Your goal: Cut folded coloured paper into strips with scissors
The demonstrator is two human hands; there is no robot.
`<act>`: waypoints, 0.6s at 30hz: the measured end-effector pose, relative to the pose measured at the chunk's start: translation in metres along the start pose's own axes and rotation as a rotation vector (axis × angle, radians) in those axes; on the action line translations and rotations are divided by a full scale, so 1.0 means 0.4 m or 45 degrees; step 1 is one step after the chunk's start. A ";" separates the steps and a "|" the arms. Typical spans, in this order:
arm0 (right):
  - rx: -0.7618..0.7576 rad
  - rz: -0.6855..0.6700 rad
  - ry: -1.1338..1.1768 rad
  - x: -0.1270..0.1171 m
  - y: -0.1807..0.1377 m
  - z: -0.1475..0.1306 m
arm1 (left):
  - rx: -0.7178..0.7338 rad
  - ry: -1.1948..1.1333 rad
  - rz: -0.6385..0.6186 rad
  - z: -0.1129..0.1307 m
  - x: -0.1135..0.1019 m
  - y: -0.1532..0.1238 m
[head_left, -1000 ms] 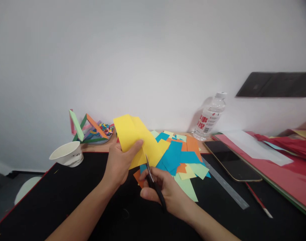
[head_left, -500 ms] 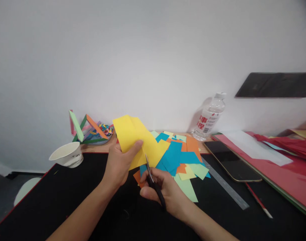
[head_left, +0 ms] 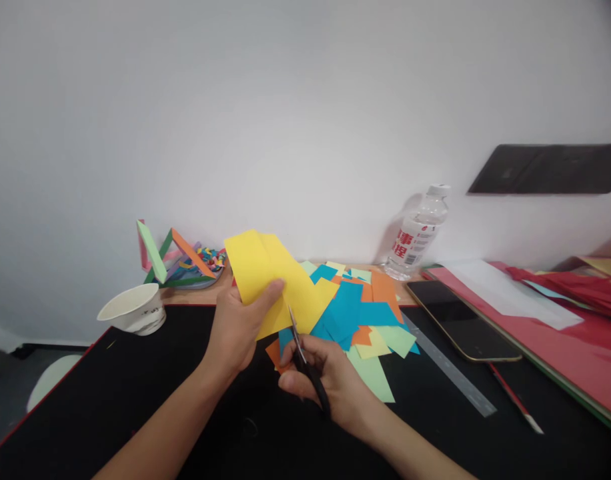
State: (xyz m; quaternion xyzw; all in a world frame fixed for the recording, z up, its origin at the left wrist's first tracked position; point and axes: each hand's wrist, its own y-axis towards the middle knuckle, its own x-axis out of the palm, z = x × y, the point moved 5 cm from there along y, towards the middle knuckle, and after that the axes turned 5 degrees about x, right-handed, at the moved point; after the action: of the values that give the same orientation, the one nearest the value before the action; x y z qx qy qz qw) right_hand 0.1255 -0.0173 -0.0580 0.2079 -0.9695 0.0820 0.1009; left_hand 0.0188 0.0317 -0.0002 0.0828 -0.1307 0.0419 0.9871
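Observation:
My left hand is closed on a yellow sheet of paper, the thumb pressed on its front face and the fingers hidden behind. The sheet is held up, bent along a crease. In my right hand are black-handled scissors, pointing up and away from me. Their blades meet the paper's lower part, just right of my left thumb. Behind and right of the scissors lies a heap of cut paper pieces in blue, orange, pale green and yellow.
A white paper bowl stands at left, before a plate of colourful paper scraps and folded strips. At right are a tilted water bottle, a phone, a clear ruler, a red pencil-like stick and stacked coloured sheets.
Almost nothing differs. My hands, the scissors and the yellow paper keep nearly the same place, with only a very slight shift of the whole view.

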 end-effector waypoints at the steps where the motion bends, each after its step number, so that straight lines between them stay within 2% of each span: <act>1: 0.001 0.005 0.002 -0.001 0.000 0.000 | -0.002 -0.002 0.006 0.000 0.000 0.000; 11: -0.080 -0.010 -0.048 -0.005 -0.004 -0.011 | -0.073 0.027 -0.073 -0.011 0.006 -0.008; 18: -0.048 0.007 -0.053 -0.007 -0.004 -0.009 | -0.077 0.017 -0.055 -0.005 0.010 -0.012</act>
State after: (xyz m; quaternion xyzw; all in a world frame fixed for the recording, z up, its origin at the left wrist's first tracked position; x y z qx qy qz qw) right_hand 0.1293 -0.0168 -0.0551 0.2050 -0.9733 0.0596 0.0846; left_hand 0.0236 0.0277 -0.0019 0.0554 -0.1237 0.0172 0.9906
